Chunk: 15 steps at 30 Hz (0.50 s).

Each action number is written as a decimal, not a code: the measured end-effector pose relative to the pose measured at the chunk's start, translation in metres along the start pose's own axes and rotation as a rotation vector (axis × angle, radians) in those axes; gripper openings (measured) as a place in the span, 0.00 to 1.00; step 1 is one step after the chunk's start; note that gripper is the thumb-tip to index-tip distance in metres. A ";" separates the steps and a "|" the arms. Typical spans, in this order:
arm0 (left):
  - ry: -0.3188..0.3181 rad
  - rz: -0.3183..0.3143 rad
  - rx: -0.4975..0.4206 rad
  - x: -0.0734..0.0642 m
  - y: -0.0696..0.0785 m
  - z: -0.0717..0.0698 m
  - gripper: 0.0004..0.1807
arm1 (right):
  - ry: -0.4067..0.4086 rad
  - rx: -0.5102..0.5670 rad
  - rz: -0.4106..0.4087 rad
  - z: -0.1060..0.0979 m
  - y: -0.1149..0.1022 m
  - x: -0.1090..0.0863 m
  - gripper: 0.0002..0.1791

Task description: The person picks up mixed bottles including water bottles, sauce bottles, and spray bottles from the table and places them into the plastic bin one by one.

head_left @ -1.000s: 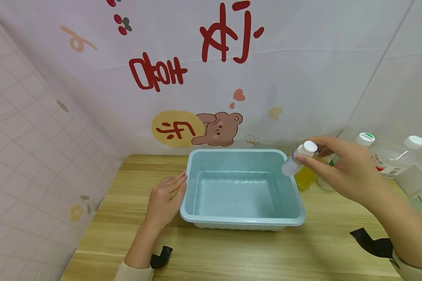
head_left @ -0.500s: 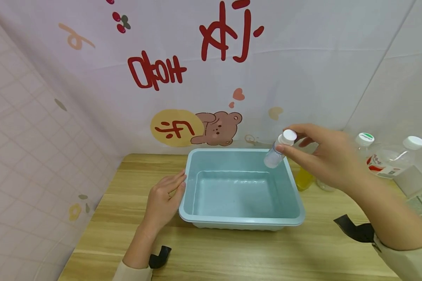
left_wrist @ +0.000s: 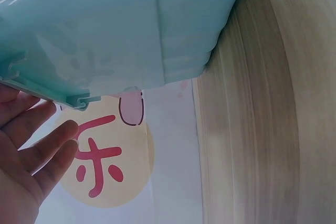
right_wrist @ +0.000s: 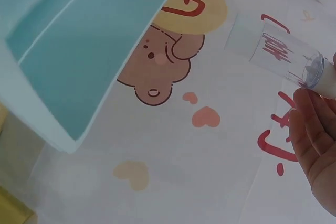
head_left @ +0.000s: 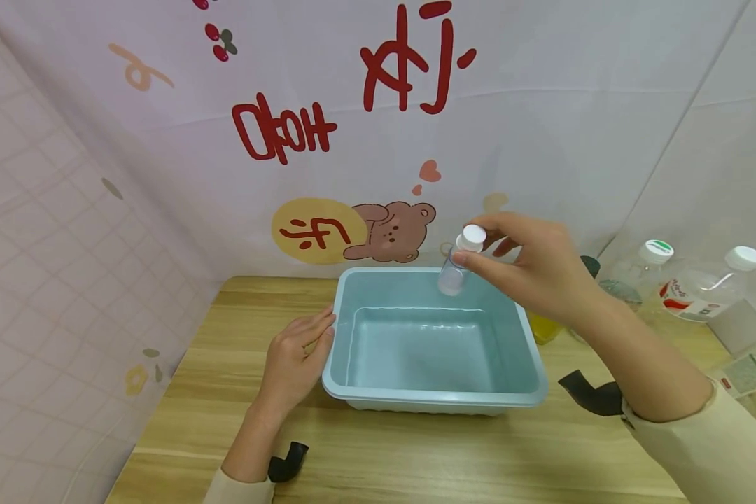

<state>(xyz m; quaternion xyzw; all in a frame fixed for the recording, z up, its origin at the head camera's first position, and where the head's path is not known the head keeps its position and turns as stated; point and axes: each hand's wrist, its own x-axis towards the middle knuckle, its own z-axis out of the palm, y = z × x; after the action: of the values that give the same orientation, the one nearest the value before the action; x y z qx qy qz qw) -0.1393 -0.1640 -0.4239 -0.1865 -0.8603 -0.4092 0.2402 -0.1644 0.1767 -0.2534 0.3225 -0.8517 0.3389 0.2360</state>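
Observation:
A pale blue plastic basin (head_left: pixel 428 400) stands on the wooden table. My left hand (head_left: pixel 297 357) rests against its left rim; the left wrist view shows the fingers (left_wrist: pixel 55 166) fairly straight, beside the basin's rim (left_wrist: pixel 73 100). Above the basin's back side, my right hand (head_left: pixel 535 262) pinches a small clear bottle (head_left: pixel 452 278) with a white cap near its neck, between thumb and fingers. The bottle leans, with its cap up and toward the right. In the right wrist view the see-through bottle (right_wrist: pixel 278 51) is apart from the basin, and the hand (right_wrist: pixel 315 140) is partly cut off.
Behind my right forearm stand a bottle of yellow liquid (head_left: pixel 544 329), a clear bottle with a white and green cap (head_left: pixel 655 253) and a larger clear bottle with a red label (head_left: pixel 693 297). A printed white cloth (head_left: pixel 542 126) hangs at the back.
My right hand has carried the small bottle leftward and slightly up, from the basin's right edge to above its back side. The left hand and the basin have stayed in place.

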 end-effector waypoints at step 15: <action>0.002 -0.002 -0.006 0.000 0.001 0.000 0.16 | -0.088 -0.012 0.073 0.024 0.004 0.018 0.16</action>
<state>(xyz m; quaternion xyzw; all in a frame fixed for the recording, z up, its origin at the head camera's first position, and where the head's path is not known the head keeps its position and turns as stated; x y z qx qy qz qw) -0.1391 -0.1632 -0.4233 -0.1861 -0.8590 -0.4123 0.2400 -0.1841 0.1537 -0.2596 0.3041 -0.8745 0.3278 0.1879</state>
